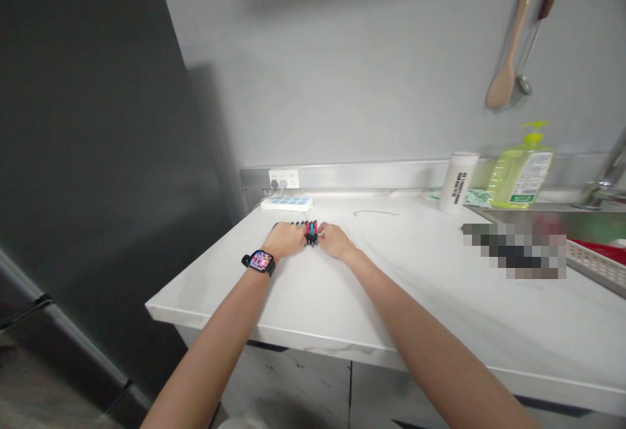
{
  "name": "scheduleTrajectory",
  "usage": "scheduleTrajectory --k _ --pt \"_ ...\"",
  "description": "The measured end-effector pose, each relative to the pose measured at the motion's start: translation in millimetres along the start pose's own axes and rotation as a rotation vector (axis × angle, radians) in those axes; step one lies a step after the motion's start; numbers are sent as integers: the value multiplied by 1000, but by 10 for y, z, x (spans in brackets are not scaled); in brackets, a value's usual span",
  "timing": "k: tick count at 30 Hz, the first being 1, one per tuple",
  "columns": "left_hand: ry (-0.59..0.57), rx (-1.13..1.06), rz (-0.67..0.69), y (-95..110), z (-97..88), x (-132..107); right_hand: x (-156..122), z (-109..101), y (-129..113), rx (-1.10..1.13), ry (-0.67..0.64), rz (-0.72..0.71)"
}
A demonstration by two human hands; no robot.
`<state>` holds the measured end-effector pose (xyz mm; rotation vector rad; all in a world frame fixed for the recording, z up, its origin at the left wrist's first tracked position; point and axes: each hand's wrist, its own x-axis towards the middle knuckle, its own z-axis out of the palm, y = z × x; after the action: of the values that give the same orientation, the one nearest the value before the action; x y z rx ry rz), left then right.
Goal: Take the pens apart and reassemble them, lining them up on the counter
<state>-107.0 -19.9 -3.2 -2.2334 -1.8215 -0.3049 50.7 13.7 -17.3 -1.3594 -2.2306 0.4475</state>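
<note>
Red-and-teal pens (312, 232) lie 12-to-6 between your left hand (287, 240), 9 o'clock, and right hand (335, 240), 3 o'clock; both curled, can't tell grip.

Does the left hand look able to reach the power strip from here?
Probably yes: the power strip lies just beyond the left hand, which is at the pens, and nothing visible stands between.

Soft light brightens the counter (313, 298); diffuse shadows dim the upper wall (366, 70) and the strip beside the dark panel (88, 122). Wide-angle stretch pulls the edges, the tap (594, 194) looks smeared, perhaps by motion, and coarse pixels mask a right-hand patch (518, 250).
</note>
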Motion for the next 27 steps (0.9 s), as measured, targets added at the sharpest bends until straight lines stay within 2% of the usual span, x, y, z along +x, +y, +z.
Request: scheduleTrajectory --k 2,4,8,11,15,21,27 --pt "30 85 -67 -57 -27 -5 -2 -10 -15 -24 -11 -5" --pt "53 153 -201 -171 -58 -27 -9 -28 -27 -44 -18 -6" --pt "20 186 -473 -481 -94 -112 -34 -72 -43 -46 -40 9" --pt "-39 149 -551 -632 -87 -163 -43 -83 -50 -46 -47 4" --pt "-72 111 -551 -642 -63 -166 -22 -65 -46 -65 -48 1" --pt "-127 78 -458 -577 -43 -128 19 -35 -8 -64 -61 -2" --pt "-118 82 -426 -578 -36 -130 9 -42 -21 -74 -73 -2"
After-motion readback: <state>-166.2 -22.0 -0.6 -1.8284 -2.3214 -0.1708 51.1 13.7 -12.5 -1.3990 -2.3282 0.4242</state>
